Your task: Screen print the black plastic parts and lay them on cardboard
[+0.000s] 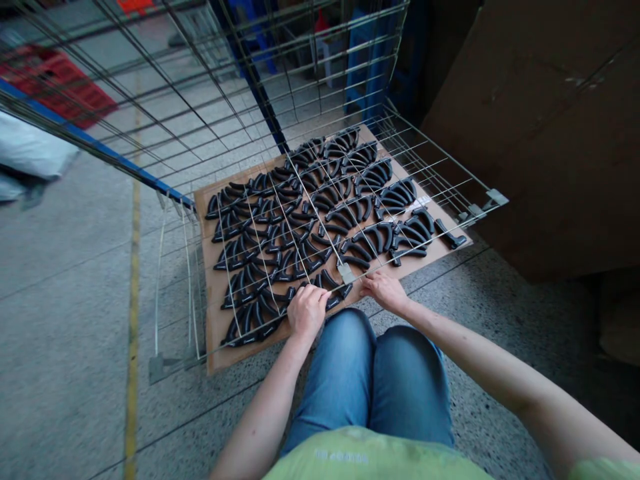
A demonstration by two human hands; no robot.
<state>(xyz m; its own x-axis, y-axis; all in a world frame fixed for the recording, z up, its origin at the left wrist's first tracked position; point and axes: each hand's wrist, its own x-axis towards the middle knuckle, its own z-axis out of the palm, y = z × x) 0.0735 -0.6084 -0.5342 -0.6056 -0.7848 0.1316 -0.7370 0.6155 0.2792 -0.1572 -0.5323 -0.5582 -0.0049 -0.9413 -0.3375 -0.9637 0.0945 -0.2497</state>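
Grey speckled floor [85,313] is crossed by a yellow line [133,300]; a red crate [65,87] is seen at the left and a large brown board [540,133] at the right. Black curved parts [345,217] are laid in rows on a cardboard sheet [213,353] and are viewed through a wire panel [345,272], with blue-framed mesh [249,73] raised beyond. The panel's front edge is gripped by the curled left hand [307,310]; the right hand [385,291] is narrowed near it, at the sheet's front edge, though whether wire or cardboard is held cannot be told.
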